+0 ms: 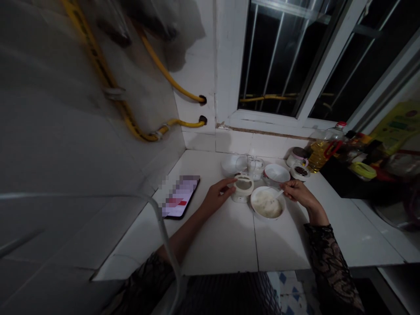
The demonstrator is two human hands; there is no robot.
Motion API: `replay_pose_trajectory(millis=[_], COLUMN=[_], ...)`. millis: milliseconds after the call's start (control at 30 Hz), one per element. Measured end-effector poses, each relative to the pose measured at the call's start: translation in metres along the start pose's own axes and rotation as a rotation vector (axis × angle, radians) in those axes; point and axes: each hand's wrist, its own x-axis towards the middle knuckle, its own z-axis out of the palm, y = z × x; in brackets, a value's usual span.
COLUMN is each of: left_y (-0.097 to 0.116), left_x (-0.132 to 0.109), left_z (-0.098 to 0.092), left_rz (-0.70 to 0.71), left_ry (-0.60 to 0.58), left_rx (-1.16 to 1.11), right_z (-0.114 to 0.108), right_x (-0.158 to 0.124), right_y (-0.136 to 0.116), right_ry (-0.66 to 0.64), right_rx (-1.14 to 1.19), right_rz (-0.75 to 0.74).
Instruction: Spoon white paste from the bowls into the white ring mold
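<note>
My right hand (298, 194) is closed round the handle of a white spoon (278, 194). The spoon's other end dips into a white bowl (252, 209) that holds a pale, lumpy mixture (267, 204). Just left of that bowl stands a small round white jar (242, 194) with a greyish top. My left hand (221, 192) has its fingers and thumb against the jar's left side and rim. Behind the jar are a similar jar (256, 170) with its clear lid raised and a clear bowl (229, 165). A red-rimmed white bowl (276, 174) sits behind the mixture.
A phone (179, 199) with a lit screen lies left on the tiled counter (226, 245). Lidded jars (297, 156), an oil bottle (320, 153) and several condiments crowd the right side. Yellow pipes (131, 124) run along the left wall. A barred window (278, 57) is behind.
</note>
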Motion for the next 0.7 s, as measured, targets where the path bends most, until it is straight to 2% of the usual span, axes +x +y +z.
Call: replay_pose_trajectory(millis=[233, 467, 600, 700], left_y=[-0.001, -0.004, -0.003, -0.003], left_x=[0.0, 0.001, 0.001, 0.001], left_z=[0.001, 0.002, 0.002, 0.002], left_rz=[-0.006, 0.007, 0.005, 0.015], left_ry=[0.006, 0.007, 0.003, 0.012], left_rx=[-0.023, -0.039, -0.04, -0.036], right_z=[0.004, 0.025, 0.042, 0.055], right_x=[0.005, 0.014, 0.02, 0.018], right_y=[0.0, -0.006, -0.013, -0.019], right_ry=[0.028, 0.121, 0.243, 0.394], right_rx=[0.136, 0.273, 0.202, 0.024], right_rz=[0.03, 0.007, -0.072, -0.219])
